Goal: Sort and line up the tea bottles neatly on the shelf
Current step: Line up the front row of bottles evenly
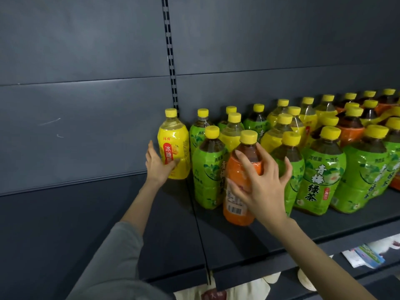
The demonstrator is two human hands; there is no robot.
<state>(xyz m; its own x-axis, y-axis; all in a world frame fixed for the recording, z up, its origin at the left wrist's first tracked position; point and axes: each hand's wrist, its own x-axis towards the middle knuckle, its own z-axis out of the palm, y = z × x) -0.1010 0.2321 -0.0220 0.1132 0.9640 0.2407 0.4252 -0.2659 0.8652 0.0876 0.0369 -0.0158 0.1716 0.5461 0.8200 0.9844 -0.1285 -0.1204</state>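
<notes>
Head view: the left hand [157, 166] grips a yellow-labelled tea bottle [174, 146] from its left side, thumb curled across the label, and that bottle stands upright at the left end of the crowd, near the dark back panel [86, 126]. The right hand [260, 182] has its fingers spread wide, thumb and forefinger laid on an orange-labelled bottle [238, 204] standing at the front of the shelf [238, 241], just beside a green-labelled bottle [207, 169]. More yellow-capped bottles, green, yellow and orange mixed together, stand unevenly to the right.
</notes>
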